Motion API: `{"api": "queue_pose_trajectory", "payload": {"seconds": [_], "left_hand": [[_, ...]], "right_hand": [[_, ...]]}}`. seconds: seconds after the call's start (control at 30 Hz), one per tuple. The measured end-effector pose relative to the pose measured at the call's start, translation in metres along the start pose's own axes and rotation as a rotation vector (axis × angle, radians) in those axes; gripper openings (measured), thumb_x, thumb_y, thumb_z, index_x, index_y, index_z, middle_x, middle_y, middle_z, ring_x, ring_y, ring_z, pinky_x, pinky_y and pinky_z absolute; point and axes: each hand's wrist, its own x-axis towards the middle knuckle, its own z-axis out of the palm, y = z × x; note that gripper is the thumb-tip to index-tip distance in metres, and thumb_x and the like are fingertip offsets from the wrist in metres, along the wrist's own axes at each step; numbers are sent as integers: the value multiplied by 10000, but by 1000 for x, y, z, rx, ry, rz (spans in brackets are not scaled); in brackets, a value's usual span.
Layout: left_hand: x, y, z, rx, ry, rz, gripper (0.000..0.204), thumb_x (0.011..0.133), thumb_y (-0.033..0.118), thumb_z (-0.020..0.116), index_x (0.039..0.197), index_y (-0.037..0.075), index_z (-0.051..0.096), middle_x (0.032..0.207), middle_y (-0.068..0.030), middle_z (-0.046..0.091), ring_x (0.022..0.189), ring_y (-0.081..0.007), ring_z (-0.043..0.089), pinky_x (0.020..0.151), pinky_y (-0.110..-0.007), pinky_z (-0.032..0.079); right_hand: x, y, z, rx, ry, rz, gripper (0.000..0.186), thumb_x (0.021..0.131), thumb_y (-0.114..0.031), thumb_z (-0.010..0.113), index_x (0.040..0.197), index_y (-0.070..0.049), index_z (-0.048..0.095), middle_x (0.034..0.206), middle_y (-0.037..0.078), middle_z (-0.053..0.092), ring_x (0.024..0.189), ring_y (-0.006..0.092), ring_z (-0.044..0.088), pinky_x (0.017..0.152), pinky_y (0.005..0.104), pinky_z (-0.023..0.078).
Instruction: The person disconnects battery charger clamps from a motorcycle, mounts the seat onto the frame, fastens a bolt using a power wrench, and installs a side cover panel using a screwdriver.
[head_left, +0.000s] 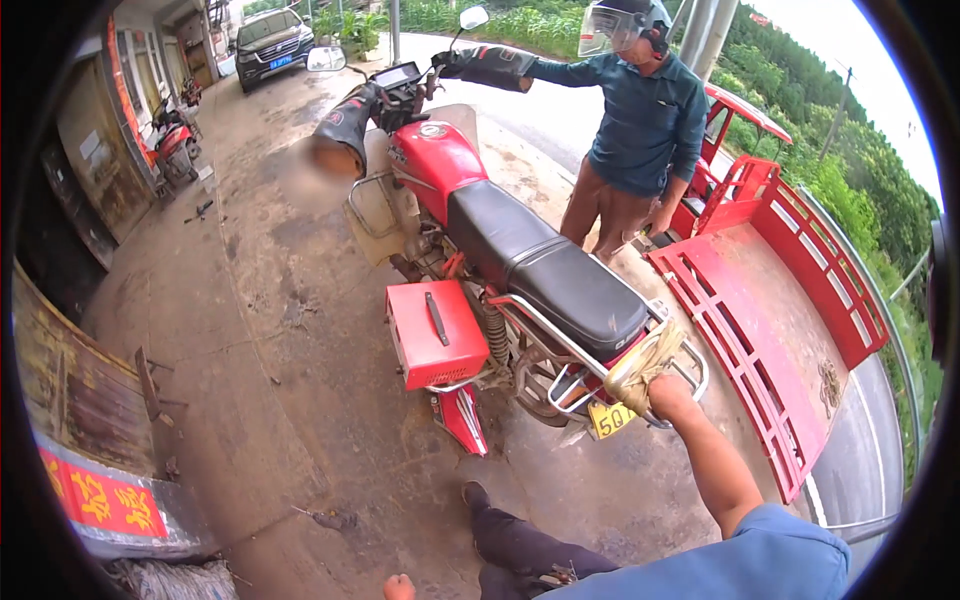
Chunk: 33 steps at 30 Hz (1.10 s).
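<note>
A red motorcycle (436, 160) with a long black seat (540, 255) stands in front of me. My right hand (672, 396) is closed round the chrome rear rack (697, 368), beside a tan strap (645, 352) wound on it. Below that hand is a yellow number plate (610, 420). At the lower edge only a bit of my left hand (399, 588) shows, away from the motorcycle; its fingers are mostly cut off. Low on the motorcycle's left side is a red metal box (432, 335) with a black handle, above a red mudguard (460, 422).
Across the motorcycle a helmeted person (645, 130) reaches one arm to the handlebar's black hand cover (485, 68). A red cargo tricycle (760, 330) stands close on the right. Farther off are a dark car (272, 45) and a red scooter (176, 145). A wooden bench (152, 385) is at left.
</note>
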Motion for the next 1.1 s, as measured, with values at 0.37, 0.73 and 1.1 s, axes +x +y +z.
{"api": "queue_pose_trajectory", "payload": {"seconds": [0.37, 0.73, 1.1], "left_hand": [[-59, 263, -19, -607, -50, 84, 318, 1048, 250, 556, 914, -6, 689, 749, -54, 671, 599, -135, 643, 525, -272, 504], [-162, 823, 77, 197, 326, 769, 485, 1027, 359, 600, 1361, 8, 591, 1439, -260, 541, 1348, -420, 501, 1134, -479, 397], [-135, 988, 186, 578, 141, 194, 1058, 890, 670, 645, 1644, 60, 222, 1687, -304, 144, 1577, -470, 91, 1176, -762, 98]], "right_hand": [[-75, 113, -30, 720, 514, -511, 292, 868, -178, 676, 1146, -89, 692, 1230, 204, 622, 1083, 383, 633, 908, 524, 513], [-117, 480, 150, 1044, -86, -81, 351, 918, -197, 700, 1251, -93, 663, 1236, 170, 629, 1086, 336, 664, 949, 432, 546], [81, 640, 145, 1124, -56, 124, 376, 926, -142, 711, 1278, -29, 649, 1206, 177, 671, 1025, 289, 716, 870, 383, 589]]}}
